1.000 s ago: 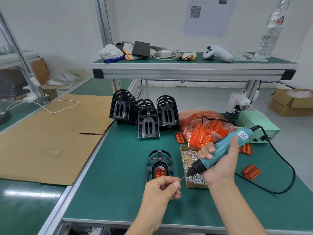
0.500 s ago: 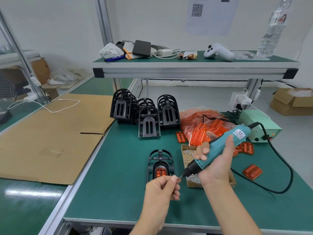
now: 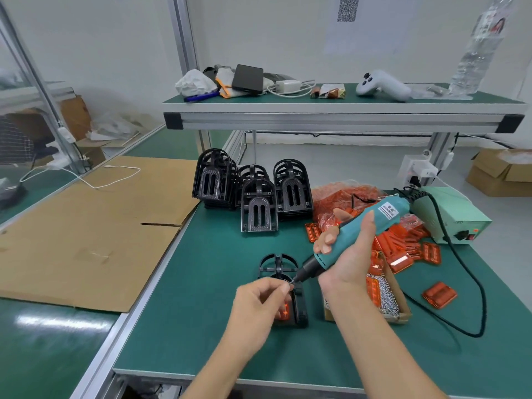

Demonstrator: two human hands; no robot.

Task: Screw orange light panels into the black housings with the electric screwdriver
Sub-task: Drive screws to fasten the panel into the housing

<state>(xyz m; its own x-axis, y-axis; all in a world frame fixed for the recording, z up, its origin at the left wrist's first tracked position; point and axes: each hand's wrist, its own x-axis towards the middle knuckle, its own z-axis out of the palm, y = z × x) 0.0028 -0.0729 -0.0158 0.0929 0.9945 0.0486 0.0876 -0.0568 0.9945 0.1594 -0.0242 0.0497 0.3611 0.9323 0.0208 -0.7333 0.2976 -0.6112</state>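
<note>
The right hand (image 3: 349, 254) grips the electric screwdriver (image 3: 357, 234). The left hand (image 3: 259, 303) pinches a screw at its tip, above the black housing (image 3: 298, 306).

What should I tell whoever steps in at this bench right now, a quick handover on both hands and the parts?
Right hand grips the electric screwdriver, bit angled down-left.
Left hand pinches something small at the bit tip, probably a screw; too small to confirm.
Black housing lies under both hands, orange panel seated inside.
Done: panel placed. Whether any screw is driven cannot be seen.
Left: drive the screws here, then the stacked housings, using loose panels and the screw box.
</note>
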